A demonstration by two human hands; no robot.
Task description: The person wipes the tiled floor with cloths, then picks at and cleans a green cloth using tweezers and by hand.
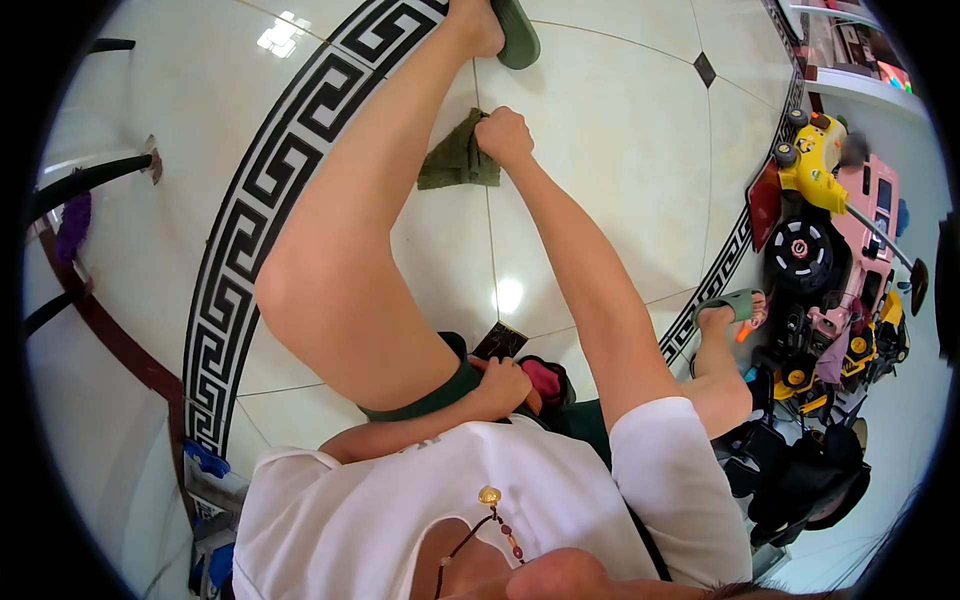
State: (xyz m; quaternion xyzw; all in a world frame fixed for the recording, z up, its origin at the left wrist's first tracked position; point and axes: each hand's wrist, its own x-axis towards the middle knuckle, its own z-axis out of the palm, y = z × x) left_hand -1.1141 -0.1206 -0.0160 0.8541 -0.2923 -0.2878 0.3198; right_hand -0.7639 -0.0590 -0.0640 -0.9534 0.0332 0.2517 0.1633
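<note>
An olive-green cloth [458, 156] lies crumpled on the tiled floor between my feet. My right hand [505, 135], at the end of an outstretched arm, is closed on its upper right corner. Bent across my lap, my left hand [500, 388] rests against my dark green shorts [430, 393] with its fingers curled. What those fingers hold, if anything, is hidden. Just right of that hand is a pink and black item [545, 380], too covered to name.
Glossy cream tiles [610, 150] bear a black-and-white patterned border [270, 180] on the left. Along the right wall stand a yellow ride-on toy [815, 165], a pink toy car [870, 215] and other toys. Dark curved furniture legs [90, 185] reach in from the left. I wear green slippers [516, 35].
</note>
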